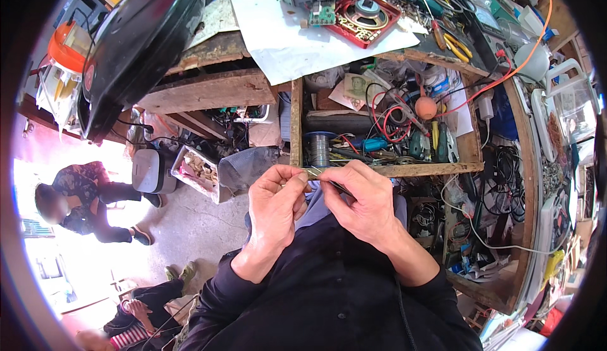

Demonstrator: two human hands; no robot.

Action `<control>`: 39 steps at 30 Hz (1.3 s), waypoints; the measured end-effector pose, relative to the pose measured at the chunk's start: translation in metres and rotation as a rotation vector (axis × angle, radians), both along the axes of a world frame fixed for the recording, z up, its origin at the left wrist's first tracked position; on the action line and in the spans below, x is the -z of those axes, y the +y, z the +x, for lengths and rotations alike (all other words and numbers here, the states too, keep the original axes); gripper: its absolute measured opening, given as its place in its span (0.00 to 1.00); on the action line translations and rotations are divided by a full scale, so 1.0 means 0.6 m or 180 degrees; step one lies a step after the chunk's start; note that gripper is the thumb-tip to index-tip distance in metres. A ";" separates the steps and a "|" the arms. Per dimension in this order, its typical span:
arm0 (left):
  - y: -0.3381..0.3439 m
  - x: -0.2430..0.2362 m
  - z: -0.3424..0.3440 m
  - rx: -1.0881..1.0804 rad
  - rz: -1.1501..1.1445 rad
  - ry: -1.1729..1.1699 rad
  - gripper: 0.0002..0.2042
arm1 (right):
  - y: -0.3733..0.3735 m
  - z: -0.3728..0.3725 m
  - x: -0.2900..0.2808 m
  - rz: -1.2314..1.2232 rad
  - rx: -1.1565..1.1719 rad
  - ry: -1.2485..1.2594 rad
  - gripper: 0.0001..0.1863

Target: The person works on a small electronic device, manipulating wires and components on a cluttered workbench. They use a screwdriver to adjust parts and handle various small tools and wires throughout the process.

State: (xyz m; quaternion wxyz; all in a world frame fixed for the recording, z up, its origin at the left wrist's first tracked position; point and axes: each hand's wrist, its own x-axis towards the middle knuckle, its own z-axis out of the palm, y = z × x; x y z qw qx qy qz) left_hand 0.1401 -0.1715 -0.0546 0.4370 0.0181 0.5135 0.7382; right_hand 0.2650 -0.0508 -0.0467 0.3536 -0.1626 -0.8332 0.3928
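Observation:
My left hand (276,199) and my right hand (361,202) meet in front of the open drawer's front board (430,169). Both are closed, thumb against fingers. Thin, pale, wire-like pieces (314,171) show between the fingertips, too small to name. A dark, slim object (343,189) pokes out beneath my right fingers; its kind is hidden. Just beyond my hands, a spool of solder (319,150) stands inside the drawer. On the bench lies a red-framed speaker (368,19) beside a green circuit board (322,13), both on a white sheet (278,48).
The drawer also holds a blue-handled tool (374,144), red leads (387,120) and an orange rubber bulb (425,108). Yellow-handled pliers (456,46) lie on the bench. A black case (142,41) looms at left. Cables (506,174) hang at right. Two people sit at left.

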 end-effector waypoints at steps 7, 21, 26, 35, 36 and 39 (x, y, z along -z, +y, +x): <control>-0.004 0.000 -0.004 0.0075 0.0035 -0.0042 0.03 | 0.000 -0.001 0.002 0.0024 -0.0038 -0.0037 0.13; -0.003 -0.002 -0.003 0.0062 0.0005 -0.0071 0.03 | -0.001 -0.004 0.008 0.0024 0.0000 0.0046 0.13; -0.001 -0.009 -0.002 0.0046 -0.0101 -0.0039 0.03 | 0.001 -0.001 0.009 0.0111 0.0092 0.0091 0.14; 0.031 -0.026 -0.017 0.0208 0.0167 0.0165 0.03 | 0.050 0.038 -0.008 -0.1183 -0.0203 0.0362 0.11; 0.039 -0.027 -0.017 0.0214 0.0215 0.0158 0.03 | 0.051 0.045 -0.012 -0.1661 -0.0234 0.0532 0.13; 0.076 -0.031 -0.021 0.0374 0.0361 0.0147 0.02 | 0.075 0.051 -0.039 -0.2140 -0.0233 0.0697 0.18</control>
